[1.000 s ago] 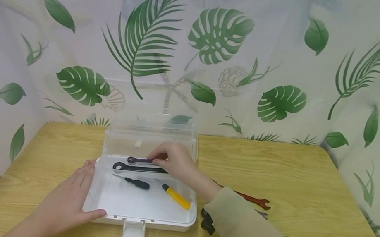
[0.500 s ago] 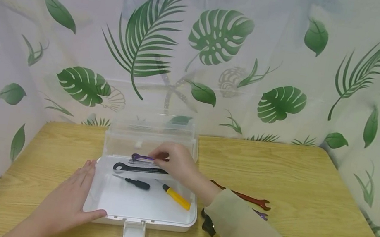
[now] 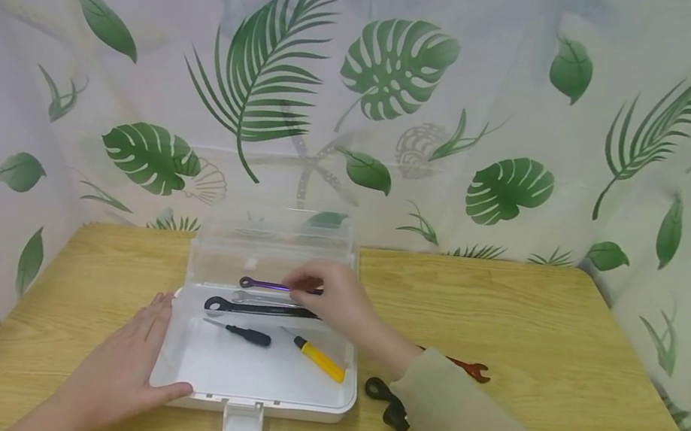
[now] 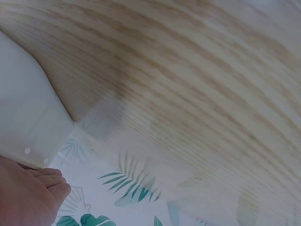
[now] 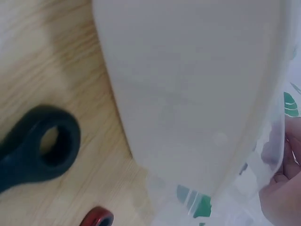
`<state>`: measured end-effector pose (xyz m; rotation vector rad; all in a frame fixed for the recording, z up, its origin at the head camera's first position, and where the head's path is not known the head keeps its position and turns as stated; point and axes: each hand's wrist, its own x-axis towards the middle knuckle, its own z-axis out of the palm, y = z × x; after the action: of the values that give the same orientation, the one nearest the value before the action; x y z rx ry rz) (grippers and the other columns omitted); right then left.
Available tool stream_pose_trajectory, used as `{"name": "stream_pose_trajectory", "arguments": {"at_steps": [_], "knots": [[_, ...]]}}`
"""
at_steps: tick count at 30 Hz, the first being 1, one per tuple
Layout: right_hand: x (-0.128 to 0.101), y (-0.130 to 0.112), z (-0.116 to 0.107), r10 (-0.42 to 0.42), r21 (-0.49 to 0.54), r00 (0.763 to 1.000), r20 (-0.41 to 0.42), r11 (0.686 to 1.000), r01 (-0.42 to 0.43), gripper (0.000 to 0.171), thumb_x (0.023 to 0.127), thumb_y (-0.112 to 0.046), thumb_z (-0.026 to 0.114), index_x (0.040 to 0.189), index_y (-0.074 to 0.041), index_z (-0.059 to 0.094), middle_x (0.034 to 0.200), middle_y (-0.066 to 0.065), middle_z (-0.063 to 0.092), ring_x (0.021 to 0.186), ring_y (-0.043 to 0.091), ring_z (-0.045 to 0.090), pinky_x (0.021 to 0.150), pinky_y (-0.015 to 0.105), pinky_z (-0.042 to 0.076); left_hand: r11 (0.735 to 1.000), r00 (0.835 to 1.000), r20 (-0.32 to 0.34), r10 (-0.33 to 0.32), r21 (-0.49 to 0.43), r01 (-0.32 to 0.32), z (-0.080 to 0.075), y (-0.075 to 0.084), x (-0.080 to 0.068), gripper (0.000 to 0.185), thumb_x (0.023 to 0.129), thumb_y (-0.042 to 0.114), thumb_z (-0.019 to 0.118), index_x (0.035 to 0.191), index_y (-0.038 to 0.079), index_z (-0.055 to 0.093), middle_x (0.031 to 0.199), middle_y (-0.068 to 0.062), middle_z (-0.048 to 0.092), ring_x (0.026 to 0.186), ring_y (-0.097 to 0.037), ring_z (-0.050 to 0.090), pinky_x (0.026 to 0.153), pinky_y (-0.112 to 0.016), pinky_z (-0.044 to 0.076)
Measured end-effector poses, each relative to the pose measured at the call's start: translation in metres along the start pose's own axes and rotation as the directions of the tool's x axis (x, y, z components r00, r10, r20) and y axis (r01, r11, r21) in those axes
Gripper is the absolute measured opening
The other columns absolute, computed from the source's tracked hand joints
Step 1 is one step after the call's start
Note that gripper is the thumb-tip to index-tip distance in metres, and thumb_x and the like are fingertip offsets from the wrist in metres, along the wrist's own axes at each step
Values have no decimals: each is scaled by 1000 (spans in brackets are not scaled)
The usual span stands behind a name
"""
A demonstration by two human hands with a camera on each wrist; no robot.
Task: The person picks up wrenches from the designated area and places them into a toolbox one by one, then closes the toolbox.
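Holding a slim purple metal wrench (image 3: 265, 284) by its end, the right hand (image 3: 331, 299) has its fingers pinched shut on it above the back of the open white plastic box (image 3: 262, 385). Placing appears to be the step in hand; a level lowering behind the black wrench (image 3: 254, 308) seems called for. The box's left edge is steadied by the flat, open left hand (image 3: 121, 368). Little room is left near the upright clear lid (image 3: 275, 242); the wooden counter (image 3: 572, 337) lies open to the right.

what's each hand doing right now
Left hand: open, resting flat on the white plastic box.
Right hand: pinching the thin purple wrench.
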<state>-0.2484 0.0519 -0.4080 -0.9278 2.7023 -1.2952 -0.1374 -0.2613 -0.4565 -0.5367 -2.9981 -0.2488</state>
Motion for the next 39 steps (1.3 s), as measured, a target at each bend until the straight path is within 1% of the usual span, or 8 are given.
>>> {"name": "stream_pose_trajectory", "arguments": {"at_steps": [5, 8, 11, 18, 25, 29, 35, 39], "knots": [[-8, 3, -11, 15, 13, 1000, 8, 1000, -15, 17, 94, 1, 76, 110, 0, 80, 107, 11, 80, 96, 21, 76, 89, 26, 65, 1000, 1000, -3, 1, 7, -1, 2, -2, 0, 125, 88, 75, 69, 159, -18, 27, 167, -35, 33, 155, -52, 35, 125, -63, 38], [-12, 5, -16, 38, 28, 999, 12, 999, -38, 17, 94, 1, 76, 111, 0, 79, 107, 11, 80, 96, 20, 75, 88, 28, 65, 1000, 1000, -7, 2, 8, -2, 2, -2, 1, 124, 88, 74, 70, 158, -18, 28, 167, -35, 33, 155, -52, 35, 126, -63, 37], [-17, 7, -22, 44, 40, 999, 3, 998, -44, 18, 93, 2, 77, 111, 0, 79, 109, 12, 80, 98, 23, 75, 90, 32, 65, 1000, 1000, -8, 2, 4, -1, 1, -1, 1, 123, 88, 73, 71, 158, -18, 28, 166, -36, 33, 155, -52, 35, 125, -63, 37], [-29, 15, -35, -6, 0, 999, -52, 1000, 6, 15, 93, 3, 76, 107, 0, 79, 106, 13, 80, 95, 24, 75, 89, 37, 66, 1000, 1000, 1, -4, -10, 4, -1, 0, 0, 125, 87, 74, 71, 159, -18, 26, 166, -36, 33, 155, -52, 35, 124, -64, 38], [-39, 25, -46, 18, -27, 996, -82, 999, -21, 15, 93, 0, 77, 107, -2, 80, 105, 10, 82, 95, 24, 76, 90, 45, 66, 1000, 1000, 15, -12, -18, 13, -3, 1, 0, 125, 87, 74, 70, 159, -18, 26, 167, -36, 31, 156, -53, 33, 125, -65, 37], [-47, 32, -51, 43, -40, 993, -108, 998, -48, 13, 94, -1, 77, 106, -4, 81, 104, 9, 82, 94, 23, 75, 88, 44, 66, 1000, 1000, 20, -15, -17, 16, -3, 2, 0, 125, 87, 74, 70, 159, -18, 26, 167, -36, 31, 155, -53, 33, 125, -64, 36], [-57, 47, -56, 74, -60, 986, -148, 995, -84, 11, 92, 0, 78, 103, -4, 81, 99, 8, 81, 89, 20, 74, 84, 36, 65, 1000, 1000, 14, -12, -13, 12, -3, 2, 0, 125, 87, 74, 70, 159, -18, 26, 167, -37, 31, 155, -53, 34, 125, -64, 37], [-65, 55, -61, 108, -62, 981, -161, 991, -119, 11, 93, 1, 77, 102, -4, 81, 99, 9, 80, 89, 21, 74, 84, 36, 65, 1000, 1000, 12, -9, -16, 10, -2, 2, -1, 125, 87, 73, 71, 159, -18, 25, 167, -37, 31, 155, -53, 34, 125, -64, 37]]}}
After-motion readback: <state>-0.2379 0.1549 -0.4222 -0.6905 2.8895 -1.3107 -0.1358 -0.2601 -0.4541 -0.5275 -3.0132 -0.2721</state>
